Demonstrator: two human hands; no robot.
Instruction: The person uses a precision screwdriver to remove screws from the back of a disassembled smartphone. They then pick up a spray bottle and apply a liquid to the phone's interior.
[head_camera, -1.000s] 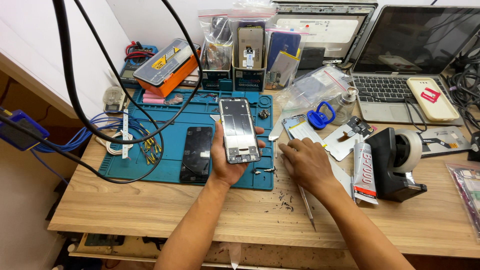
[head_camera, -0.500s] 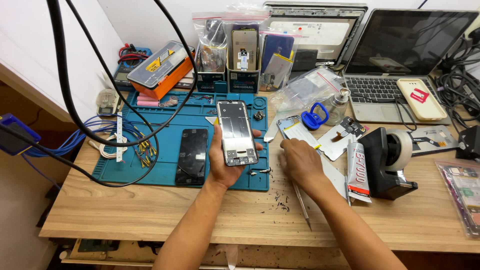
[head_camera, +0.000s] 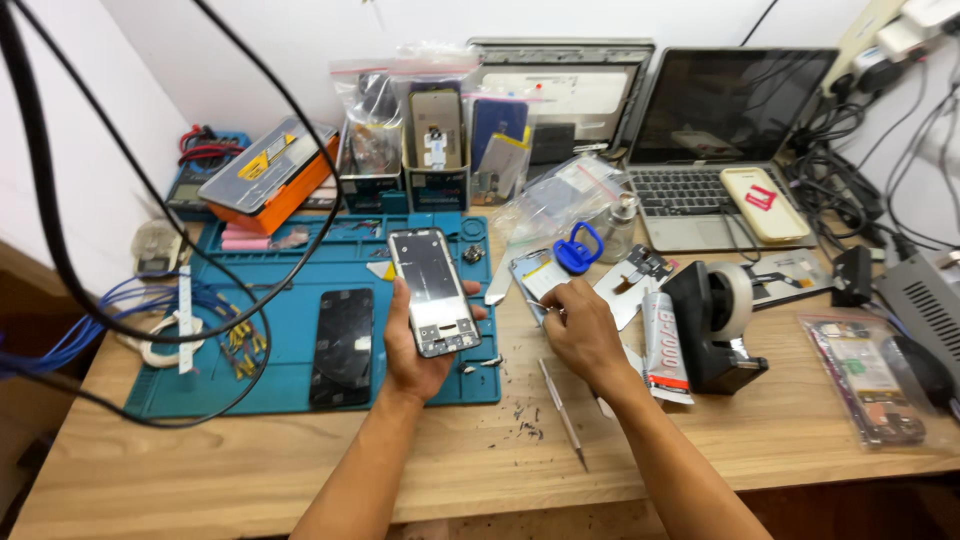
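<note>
My left hand (head_camera: 412, 352) holds an opened phone body (head_camera: 433, 292) upright over the blue work mat (head_camera: 270, 385), its inner side facing me. My right hand (head_camera: 585, 335) rests on the wooden table to the right of the mat, fingers curled down. A thin metal tip sticks out from its fingers beside a flat phone part (head_camera: 540, 272). A blue suction cup (head_camera: 577, 249) lies just beyond that part. A black phone screen (head_camera: 343, 347) lies flat on the mat, left of my left hand.
A thin pointed tool (head_camera: 563, 412) lies under my right wrist. A glue tube (head_camera: 662, 345) and a black tape dispenser (head_camera: 715, 322) stand to the right. Behind are a laptop (head_camera: 700, 180), parts bins (head_camera: 435, 150) and an orange case (head_camera: 268, 172). Black cables (head_camera: 60, 250) hang at left.
The view has shifted slightly. My left hand keeps the phone body in the same place, and my right hand has stayed near the flat part, barely moving.
</note>
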